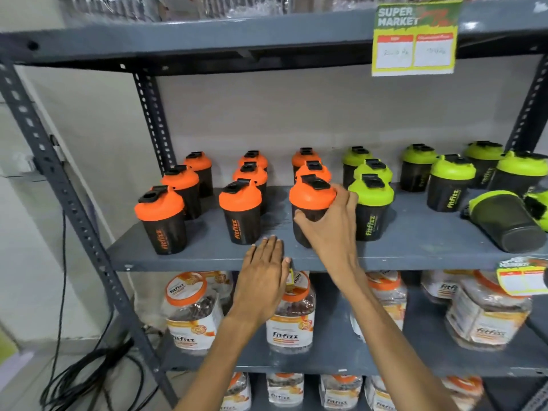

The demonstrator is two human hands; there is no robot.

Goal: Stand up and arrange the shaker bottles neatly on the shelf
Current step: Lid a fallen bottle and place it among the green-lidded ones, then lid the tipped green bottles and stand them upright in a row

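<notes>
Black shaker bottles stand in rows on the grey shelf [207,253]: several with orange lids on the left, several with green lids on the right. My right hand [329,229] is wrapped around the front orange-lidded bottle [311,197] of the third row, which stands upright. My left hand [264,277] hovers flat with fingers together at the shelf's front edge, holding nothing. At the far right a green-lidded bottle [504,221] lies on its side, its base toward me; another green lid [536,206] shows behind it.
A price sign [415,40] hangs from the shelf above. The lower shelves carry clear Fitfizz jars [192,310] with orange lids. Slotted grey uprights [59,179] frame the rack; black cables [89,375] lie on the floor at the left.
</notes>
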